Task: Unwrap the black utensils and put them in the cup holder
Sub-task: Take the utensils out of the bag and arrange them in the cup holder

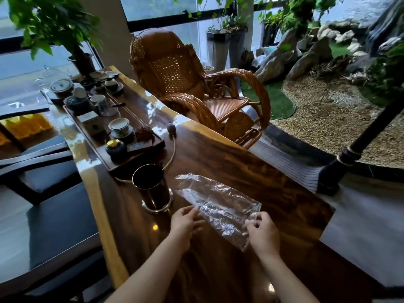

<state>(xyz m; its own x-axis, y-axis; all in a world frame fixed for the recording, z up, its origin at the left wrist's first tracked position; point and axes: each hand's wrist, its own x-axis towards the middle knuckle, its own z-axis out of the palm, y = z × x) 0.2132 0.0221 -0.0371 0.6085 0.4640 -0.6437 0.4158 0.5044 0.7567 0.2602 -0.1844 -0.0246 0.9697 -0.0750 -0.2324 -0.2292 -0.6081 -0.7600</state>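
Our right hand (264, 234) pinches the clear wrapper (216, 202) at a corner; our left hand (185, 224) curls at its other edge, grip unclear. Cup holder (150, 186) just beyond left fingers, tabletop (251, 171) beyond right ones.

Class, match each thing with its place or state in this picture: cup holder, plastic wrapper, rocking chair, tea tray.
1 cup holder
2 clear plastic wrapper
3 rattan rocking chair
4 tea tray

A stands beyond the table
B upright on the table, left of the wrapper
C carries cups and jars
D lies flat, pinched by the right hand

Pairs: 1-B, 2-D, 3-A, 4-C
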